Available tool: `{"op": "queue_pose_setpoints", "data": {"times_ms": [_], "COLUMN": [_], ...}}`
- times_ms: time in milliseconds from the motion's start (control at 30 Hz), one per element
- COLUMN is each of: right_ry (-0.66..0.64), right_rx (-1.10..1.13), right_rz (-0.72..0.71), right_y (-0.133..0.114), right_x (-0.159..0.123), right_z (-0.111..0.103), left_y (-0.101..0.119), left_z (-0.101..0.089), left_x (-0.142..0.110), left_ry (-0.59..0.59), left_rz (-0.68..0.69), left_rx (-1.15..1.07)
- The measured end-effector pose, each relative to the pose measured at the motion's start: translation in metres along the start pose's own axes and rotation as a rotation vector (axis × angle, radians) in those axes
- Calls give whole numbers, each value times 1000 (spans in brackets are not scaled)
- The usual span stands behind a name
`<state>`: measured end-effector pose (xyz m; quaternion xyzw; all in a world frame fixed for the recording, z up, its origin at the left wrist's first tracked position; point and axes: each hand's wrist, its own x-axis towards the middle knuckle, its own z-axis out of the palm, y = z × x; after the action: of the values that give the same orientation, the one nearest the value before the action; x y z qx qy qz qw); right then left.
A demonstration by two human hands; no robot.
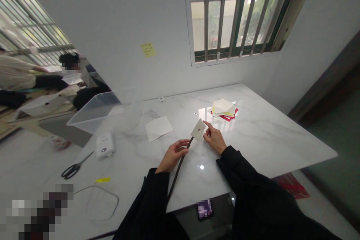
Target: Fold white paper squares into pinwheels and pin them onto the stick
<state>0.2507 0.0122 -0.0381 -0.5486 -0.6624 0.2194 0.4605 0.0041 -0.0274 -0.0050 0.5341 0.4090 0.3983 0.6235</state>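
Sleeves [253, 185]; left hand [173, 155] pinching strip [177, 172], right hand [215, 138] holding white card [197, 128]; clear bin [91, 110], contents unclear.

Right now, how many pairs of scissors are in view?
1: the scissors, lying left of the white device and yellow strip. The pixelated corner may hide others.

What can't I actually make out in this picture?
All in the head view:
- Writing on the yellow wall note: too small.
- Lower end of the brown strip: hidden by the left sleeve.
- Tiny bits on the table: too small to identify.
- Dark object, lower left: pixelated.
- Purple surface below the table edge: pixelated.
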Motion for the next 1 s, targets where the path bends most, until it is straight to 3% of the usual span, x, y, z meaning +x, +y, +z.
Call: {"op": "queue_pose_setpoints", "data": {"times_ms": [233,567,767,1000], "right_ry": [31,-20,21,-245], "right_rx": [59,18,78,-132], "right_rz": [45,59,91,9], "right_y": [2,3,-1,-3], "right_x": [1,-1,0,-1], "right_z": [-5,-4,-5,-8], "left_y": [-2,10,12,15], "left_z": [-2,5,6,7], "left_x": [2,-1,-1,-1], "left_ry": [42,171,150,207], "left_rz": [3,-16,-39,-35], "left_rx": [-35,-174,-151,-169]}}
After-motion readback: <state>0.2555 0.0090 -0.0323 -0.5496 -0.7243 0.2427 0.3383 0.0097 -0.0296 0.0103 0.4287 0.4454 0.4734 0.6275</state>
